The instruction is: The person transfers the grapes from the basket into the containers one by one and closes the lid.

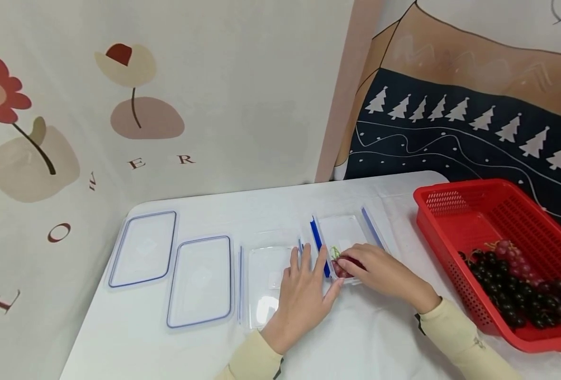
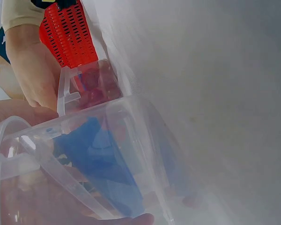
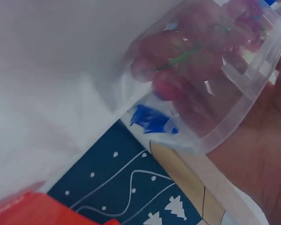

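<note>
My right hand (image 1: 384, 269) reaches into the right-hand clear plastic container (image 1: 341, 229), its thumb and fingers curled round a bunch of red grapes (image 1: 339, 270) with a green stem. The bunch shows through the container's wall in the right wrist view, and that hand partly hides it in the head view. Blue clip flaps (image 1: 320, 245) stand up along the container's sides. My left hand (image 1: 304, 301) lies with fingers spread and straight over the right side of a second clear container (image 1: 256, 285), the thumb reaching toward the first one's near edge.
Two clear lids (image 1: 142, 248) with blue seals lie flat at the left of the white table (image 1: 133, 338). A red perforated basket (image 1: 444, 253) stands at the right, holding black grapes (image 1: 503, 287) and red ones. Printed cloth hangs behind the table.
</note>
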`<state>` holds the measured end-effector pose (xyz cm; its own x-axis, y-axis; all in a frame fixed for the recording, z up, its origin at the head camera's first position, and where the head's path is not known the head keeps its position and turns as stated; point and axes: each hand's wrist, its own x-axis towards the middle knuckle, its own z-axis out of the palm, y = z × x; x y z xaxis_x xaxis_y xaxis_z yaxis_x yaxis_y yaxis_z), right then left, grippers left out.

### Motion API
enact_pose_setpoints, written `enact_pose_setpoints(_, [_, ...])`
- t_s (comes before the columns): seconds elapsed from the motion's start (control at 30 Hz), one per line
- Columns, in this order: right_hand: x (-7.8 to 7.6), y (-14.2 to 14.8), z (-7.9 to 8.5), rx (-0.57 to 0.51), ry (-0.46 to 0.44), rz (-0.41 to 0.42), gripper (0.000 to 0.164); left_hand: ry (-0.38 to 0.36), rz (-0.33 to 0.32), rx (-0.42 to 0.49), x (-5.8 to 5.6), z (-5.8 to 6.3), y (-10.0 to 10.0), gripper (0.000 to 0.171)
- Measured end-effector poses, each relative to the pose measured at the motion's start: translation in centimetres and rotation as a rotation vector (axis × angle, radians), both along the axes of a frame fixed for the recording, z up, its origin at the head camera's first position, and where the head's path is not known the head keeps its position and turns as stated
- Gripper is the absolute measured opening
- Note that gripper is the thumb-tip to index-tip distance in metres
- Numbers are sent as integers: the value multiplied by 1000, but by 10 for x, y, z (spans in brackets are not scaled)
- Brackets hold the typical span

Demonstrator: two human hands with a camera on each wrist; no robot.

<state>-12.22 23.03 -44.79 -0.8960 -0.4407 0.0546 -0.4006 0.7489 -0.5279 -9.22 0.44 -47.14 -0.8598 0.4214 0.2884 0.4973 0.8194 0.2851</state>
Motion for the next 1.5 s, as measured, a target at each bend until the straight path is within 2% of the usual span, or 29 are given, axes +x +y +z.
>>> enact_pose_setpoints(0.23, [-17, -6, -1, 13, -112, 23, 31, -4, 4, 0, -1, 0, 1, 72])
enact_pose_setpoints(0.3, [-17, -6, -2, 8, -125, 16, 27, -4, 2, -2, -1, 1, 1, 72])
enact_pose_setpoints(0.4, [-14, -5, -2, -20, -98, -9, 18, -1, -2, -4, -1, 2, 1, 73])
enact_pose_setpoints(0.5, [-12, -6, -1, -57, -71, 15, 15, -3, -2, -3, -2, 3, 0, 73])
enact_pose_setpoints(0.6, [-13, -6, 1, -81, -97, 56, 7, -13, 1, 0, -2, 4, -1, 73])
enact_pose_setpoints(0.77, [-19, -10, 2, -40, -140, 30, 20, -30, 3, -2, -3, 4, -2, 74])
enact_pose_setpoints(0.9, [-21, -12, 0, 5, -129, 25, 28, -32, 2, 3, -2, 4, -1, 73])
enact_pose_setpoints(1.1, [-5, -12, 0, 36, -59, -30, 25, -27, -2, 9, -1, 4, 0, 73])
enact_pose_setpoints(1.2, [4, -11, 1, 49, 20, -87, 34, -32, -2, 8, -1, 4, 0, 74])
enact_pose_setpoints(1.37, [18, -5, 4, 50, 68, -149, 50, -53, 10, 13, -1, 3, 0, 76])
enact_pose_setpoints(1.5, [28, -1, 6, 17, 118, -156, 47, -59, 13, 16, -1, 2, -1, 76])
